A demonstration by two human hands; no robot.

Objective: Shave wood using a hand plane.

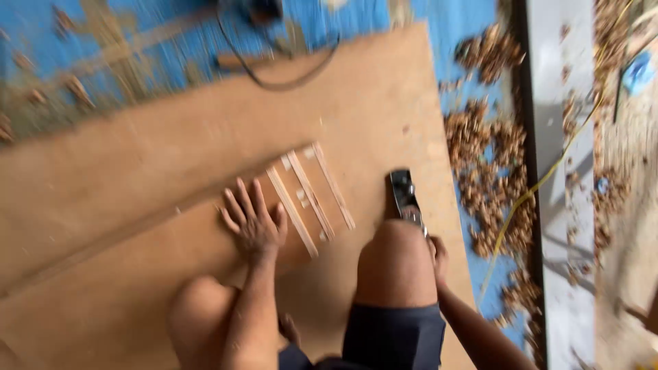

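Note:
My left hand [252, 220] lies flat, fingers spread, on a small brown board [310, 199] with three thin pale wooden strips across it. The board rests on a large brown sheet [171, 157] on the floor. My right hand [437, 259] is mostly hidden behind my right knee [396, 260] and sits at the near end of a dark metal hand tool [404, 197] that lies on the sheet. Whether the fingers close around the tool is hidden.
Heaps of wood shavings [490, 164] cover the blue floor [425, 17] to the right. A yellow cord [548, 175] runs across a grey beam [558, 137]. A black cable [288, 79] loops at the top by a dark tool.

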